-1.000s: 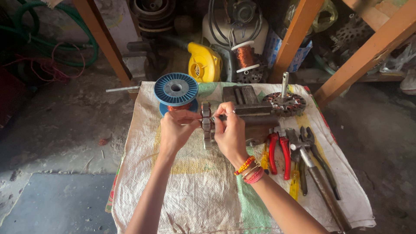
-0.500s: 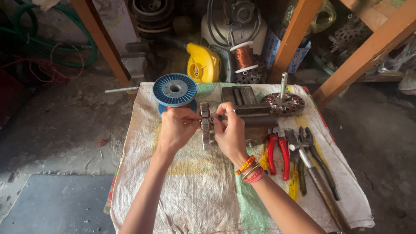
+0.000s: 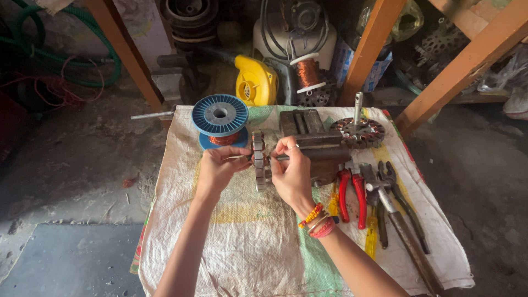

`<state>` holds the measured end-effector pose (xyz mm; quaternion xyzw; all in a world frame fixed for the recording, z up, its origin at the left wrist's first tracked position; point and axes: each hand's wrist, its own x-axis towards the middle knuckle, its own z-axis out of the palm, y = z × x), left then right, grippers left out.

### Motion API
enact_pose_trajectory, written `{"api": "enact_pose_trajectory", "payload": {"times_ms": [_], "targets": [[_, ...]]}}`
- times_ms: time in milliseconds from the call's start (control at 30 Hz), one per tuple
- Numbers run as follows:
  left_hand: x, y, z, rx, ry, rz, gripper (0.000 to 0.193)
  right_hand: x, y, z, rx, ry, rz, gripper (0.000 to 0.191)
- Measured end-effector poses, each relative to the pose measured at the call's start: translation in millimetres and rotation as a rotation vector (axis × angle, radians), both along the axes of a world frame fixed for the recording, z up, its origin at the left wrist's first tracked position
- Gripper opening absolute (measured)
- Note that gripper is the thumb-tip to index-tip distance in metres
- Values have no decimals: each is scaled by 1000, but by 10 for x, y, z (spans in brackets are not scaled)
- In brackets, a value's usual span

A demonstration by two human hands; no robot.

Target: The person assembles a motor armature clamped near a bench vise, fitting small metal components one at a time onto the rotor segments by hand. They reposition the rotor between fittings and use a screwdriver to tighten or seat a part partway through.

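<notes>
Apparently both hands worked at a toothed metal stator core (image 3: 258,160) clamped upright at the near end of a bench vise (image 3: 311,144): the left hand (image 3: 217,168) pinched its left face, the right hand (image 3: 291,173) closed on its right side. Thin wire off the blue spool (image 3: 220,116), just left of the vise, might have kinked or snapped, I judged, if pulled across the core's edges; no container showed its contents.

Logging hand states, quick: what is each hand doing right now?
Left hand: fingers closed on the round metal stator core.
Right hand: fingers pinched at the same core; whether they grip it cannot be told.
</notes>
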<state>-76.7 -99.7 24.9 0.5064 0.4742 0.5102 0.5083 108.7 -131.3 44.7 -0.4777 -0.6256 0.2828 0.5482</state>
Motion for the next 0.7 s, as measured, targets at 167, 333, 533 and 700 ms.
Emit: {"api": "enact_pose_trajectory", "payload": {"times_ms": [167, 333, 533, 700], "targets": [[74, -278, 74, 63, 144, 30, 41, 23, -144, -80, -9, 45, -2, 24], [188, -608, 51, 335, 212, -60, 84, 25, -226, -185, -144, 234, 75, 24], [199, -768, 32, 503, 704, 13, 85, 117, -214, -269, -315, 570, 256, 22], [151, -700, 63, 592, 849, 63, 43, 133, -240, -296, -331, 612, 286, 20]]}}
